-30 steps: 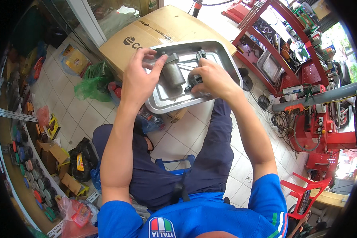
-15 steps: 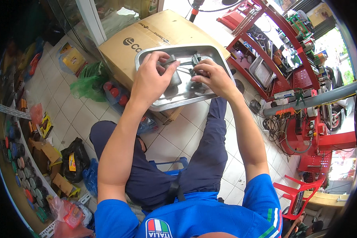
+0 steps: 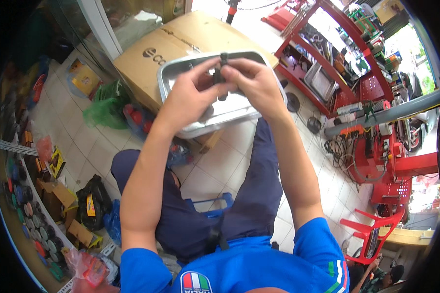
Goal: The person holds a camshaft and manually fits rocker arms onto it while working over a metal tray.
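1 dark metal part (image 3: 218, 76): held over metal tray (image 3: 234, 111), mid-width, toward far edge. 1 left hand (image 3: 193, 95): thumb and fingers closed on part. 1 right hand (image 3: 255, 84): thumb and fingers gripping part's right side.

There are two hands (image 3: 187, 97), one dark part (image 3: 223, 78), two metal trays (image 3: 237, 108), one big cardboard box (image 3: 200, 31), one red chair (image 3: 385, 221), one green bag (image 3: 107, 105) and one black bag (image 3: 94, 190).

Bright overall, blown-out daylight at right edge, upper left dim, white glare plus slight blur on tray (image 3: 237, 111), fisheye bending edges into black corners.
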Demonstrator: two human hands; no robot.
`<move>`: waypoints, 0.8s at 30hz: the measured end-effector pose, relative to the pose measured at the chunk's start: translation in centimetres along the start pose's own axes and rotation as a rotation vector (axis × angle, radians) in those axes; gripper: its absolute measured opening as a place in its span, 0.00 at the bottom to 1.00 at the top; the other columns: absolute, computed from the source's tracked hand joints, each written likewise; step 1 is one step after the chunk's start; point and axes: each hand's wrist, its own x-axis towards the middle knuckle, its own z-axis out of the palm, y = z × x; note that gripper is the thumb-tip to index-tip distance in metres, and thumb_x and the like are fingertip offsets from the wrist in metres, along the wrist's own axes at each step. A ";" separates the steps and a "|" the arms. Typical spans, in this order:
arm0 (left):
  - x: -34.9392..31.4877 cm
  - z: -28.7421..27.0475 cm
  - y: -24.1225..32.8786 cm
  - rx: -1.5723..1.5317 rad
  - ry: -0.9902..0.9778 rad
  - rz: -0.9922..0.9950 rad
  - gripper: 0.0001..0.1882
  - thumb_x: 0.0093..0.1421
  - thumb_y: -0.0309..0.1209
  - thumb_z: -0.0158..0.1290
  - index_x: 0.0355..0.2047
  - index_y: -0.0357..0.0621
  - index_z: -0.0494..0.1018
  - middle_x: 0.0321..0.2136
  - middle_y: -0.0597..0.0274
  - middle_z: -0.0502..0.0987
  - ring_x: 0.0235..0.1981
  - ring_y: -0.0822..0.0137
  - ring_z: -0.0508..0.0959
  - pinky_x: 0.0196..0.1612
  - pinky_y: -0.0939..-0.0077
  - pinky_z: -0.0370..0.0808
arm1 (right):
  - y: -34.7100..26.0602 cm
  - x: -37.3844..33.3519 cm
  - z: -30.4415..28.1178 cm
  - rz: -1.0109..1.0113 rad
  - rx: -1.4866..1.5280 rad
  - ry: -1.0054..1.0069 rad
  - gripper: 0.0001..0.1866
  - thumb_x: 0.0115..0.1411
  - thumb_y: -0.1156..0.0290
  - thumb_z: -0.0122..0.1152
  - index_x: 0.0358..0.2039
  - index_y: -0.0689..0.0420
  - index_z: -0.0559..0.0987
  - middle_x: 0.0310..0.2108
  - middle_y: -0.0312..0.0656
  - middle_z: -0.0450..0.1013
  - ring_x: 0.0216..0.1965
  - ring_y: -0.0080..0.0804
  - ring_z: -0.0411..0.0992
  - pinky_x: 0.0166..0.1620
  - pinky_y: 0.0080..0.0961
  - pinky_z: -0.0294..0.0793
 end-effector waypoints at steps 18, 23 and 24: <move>1.0 2.0 -1.2 -0.566 0.207 -0.051 0.19 0.69 0.38 0.58 0.52 0.37 0.72 0.46 0.60 0.80 0.36 0.73 0.80 0.37 0.77 0.76 | 1.7 -2.0 5.9 0.232 0.456 0.373 0.30 0.74 0.45 0.46 0.42 0.64 0.77 0.26 0.35 0.69 0.23 0.22 0.67 0.29 0.23 0.70; 0.9 1.9 -1.2 -0.569 0.182 -0.043 0.22 0.73 0.44 0.49 0.56 0.38 0.71 0.49 0.59 0.80 0.33 0.70 0.81 0.31 0.75 0.76 | 1.9 -2.0 5.3 0.175 0.431 0.354 0.29 0.74 0.46 0.46 0.40 0.64 0.77 0.25 0.33 0.68 0.24 0.22 0.66 0.30 0.21 0.68; 0.8 2.0 -1.1 -0.577 0.177 -0.046 0.22 0.73 0.44 0.50 0.56 0.38 0.71 0.49 0.59 0.80 0.33 0.70 0.81 0.32 0.74 0.76 | 2.0 -2.0 5.3 0.158 0.404 0.357 0.28 0.74 0.47 0.46 0.40 0.64 0.78 0.25 0.33 0.68 0.24 0.22 0.66 0.30 0.21 0.68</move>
